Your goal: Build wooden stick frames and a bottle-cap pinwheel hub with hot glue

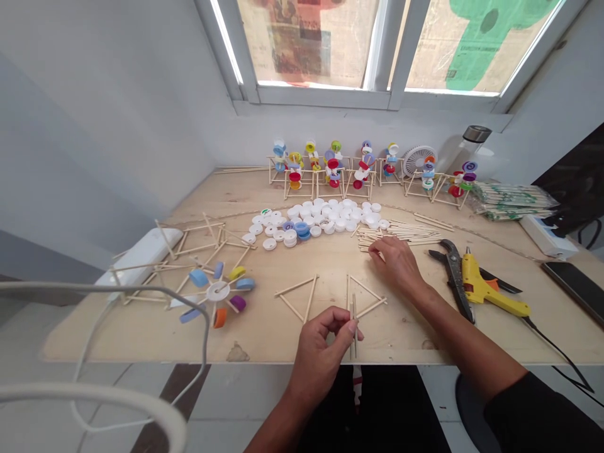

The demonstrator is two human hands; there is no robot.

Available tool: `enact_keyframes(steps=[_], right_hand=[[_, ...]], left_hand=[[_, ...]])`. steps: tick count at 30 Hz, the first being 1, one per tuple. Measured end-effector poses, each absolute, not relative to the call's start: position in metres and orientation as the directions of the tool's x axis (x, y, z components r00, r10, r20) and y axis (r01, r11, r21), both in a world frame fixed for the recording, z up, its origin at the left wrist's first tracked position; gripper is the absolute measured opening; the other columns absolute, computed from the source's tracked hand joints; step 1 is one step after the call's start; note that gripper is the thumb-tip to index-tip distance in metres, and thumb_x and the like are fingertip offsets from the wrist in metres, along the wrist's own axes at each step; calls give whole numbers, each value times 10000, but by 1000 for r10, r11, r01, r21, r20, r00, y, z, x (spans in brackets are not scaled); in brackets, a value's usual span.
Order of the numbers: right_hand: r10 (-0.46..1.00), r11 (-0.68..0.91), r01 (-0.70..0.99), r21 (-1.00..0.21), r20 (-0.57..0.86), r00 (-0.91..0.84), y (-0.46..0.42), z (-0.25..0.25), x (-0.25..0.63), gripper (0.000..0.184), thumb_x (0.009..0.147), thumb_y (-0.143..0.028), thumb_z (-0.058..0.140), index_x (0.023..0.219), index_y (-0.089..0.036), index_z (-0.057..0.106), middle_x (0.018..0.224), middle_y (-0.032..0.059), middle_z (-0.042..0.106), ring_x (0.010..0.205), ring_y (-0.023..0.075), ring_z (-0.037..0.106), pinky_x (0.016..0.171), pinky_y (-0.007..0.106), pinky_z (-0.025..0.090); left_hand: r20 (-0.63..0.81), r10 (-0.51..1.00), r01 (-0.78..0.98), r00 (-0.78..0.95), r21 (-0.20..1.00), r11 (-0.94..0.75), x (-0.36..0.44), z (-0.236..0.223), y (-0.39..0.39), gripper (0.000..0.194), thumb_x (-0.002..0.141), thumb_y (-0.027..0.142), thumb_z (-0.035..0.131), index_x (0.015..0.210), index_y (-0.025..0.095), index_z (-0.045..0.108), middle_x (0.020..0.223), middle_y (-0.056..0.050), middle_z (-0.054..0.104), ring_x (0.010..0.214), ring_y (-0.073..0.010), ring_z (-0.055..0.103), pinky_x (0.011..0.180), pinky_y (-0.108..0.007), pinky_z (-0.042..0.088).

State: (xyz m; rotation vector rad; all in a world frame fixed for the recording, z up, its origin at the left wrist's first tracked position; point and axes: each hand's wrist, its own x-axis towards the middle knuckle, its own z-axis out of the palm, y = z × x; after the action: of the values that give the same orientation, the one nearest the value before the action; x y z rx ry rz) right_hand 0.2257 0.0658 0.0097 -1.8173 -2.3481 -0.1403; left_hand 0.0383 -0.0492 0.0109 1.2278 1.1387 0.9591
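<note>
Upright between the thumb and fingers of my left hand (330, 340) are a couple of thin wooden sticks (353, 314), near the table's front edge. My right hand (396, 261) reaches to the near side of a pile of wooden sticks (410, 233). Its fingers are bent together there, and what lies between the fingertips is hidden. Just beyond my left hand lie two stick triangles, one at left (309, 299) and one at right (370, 292). White bottle caps (330, 214), with a few blue ones among them, are heaped behind the triangles.
A yellow glue gun (491, 289) and dark-handled pliers (457, 277) lie at right. Leftward are a wheel of coloured caps (218, 290), stick frames (193, 236) and a white power strip (141, 255) with a looping cable. Finished cap-wheel models (333, 173) line the back by a small fan (419, 160).
</note>
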Motion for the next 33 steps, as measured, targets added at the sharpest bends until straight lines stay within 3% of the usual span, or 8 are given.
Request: enact_keyframes(steps=[9,21,33], right_hand=[[931,281,956,83,220,-292,94,15,211,214,889,-216,456,881,-177,666,896,94,667,891,233,505,711,325,269],[797,529,774,349,107,-594,140,12,192,192,827,-87,476,807,-122,664,822,143,655,850,254,490,710,357,264],[673,635,661,399,134,-727,142,23,185,214,855,-72,424,813,-123,627,815,122,638,807,227,484,705,334,252]], left_hand=[[-95,976,54,194,995,86,39,10,-49,205,820,336,552,714,162,573,678,-10,624,656,-127,514,662,-238,396],[-84,978,67,191,995,73,32,7,-49,232,825,354,544,708,158,589,679,-17,625,672,-138,536,670,-242,399],[-95,979,73,181,994,83,34,7,-48,228,818,348,550,696,159,587,667,-16,624,654,-133,522,655,-238,395]])
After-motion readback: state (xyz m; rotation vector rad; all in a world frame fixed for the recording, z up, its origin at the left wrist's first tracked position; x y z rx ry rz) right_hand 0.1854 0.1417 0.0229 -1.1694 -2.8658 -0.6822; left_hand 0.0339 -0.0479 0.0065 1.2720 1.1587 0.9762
